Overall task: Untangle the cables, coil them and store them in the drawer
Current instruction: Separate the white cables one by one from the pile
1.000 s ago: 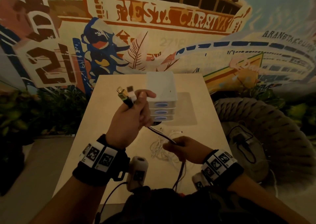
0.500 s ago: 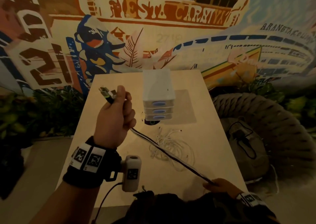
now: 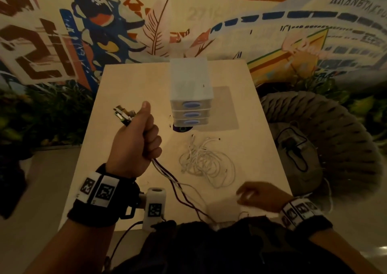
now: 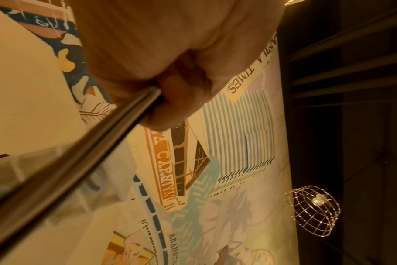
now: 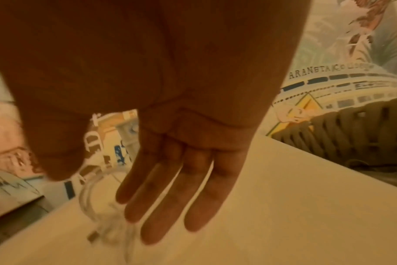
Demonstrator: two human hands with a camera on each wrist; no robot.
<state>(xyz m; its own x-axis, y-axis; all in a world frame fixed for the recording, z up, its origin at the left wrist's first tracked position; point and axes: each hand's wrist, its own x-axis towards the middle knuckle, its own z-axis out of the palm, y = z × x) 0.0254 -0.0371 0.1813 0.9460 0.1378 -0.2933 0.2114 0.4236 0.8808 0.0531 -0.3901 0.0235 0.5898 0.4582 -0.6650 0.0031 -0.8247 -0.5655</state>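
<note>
Left hand [image 3: 136, 146] fists dark cables [image 3: 178, 187] – right hand [image 3: 259, 194] fingers straight

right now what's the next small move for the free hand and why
Probably bring the right hand, open and holding nothing, back onto the dark cables hanging from the left hand, which grips their plug ends. Those strands trail loose toward the table edge, so coiling needs a second hold.

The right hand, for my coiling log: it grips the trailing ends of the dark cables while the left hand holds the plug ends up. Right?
Not quite. The right hand grips nothing: the right wrist view shows its fingers straight and empty above the table. The left hand does hold the dark cables plug ends up.
</note>
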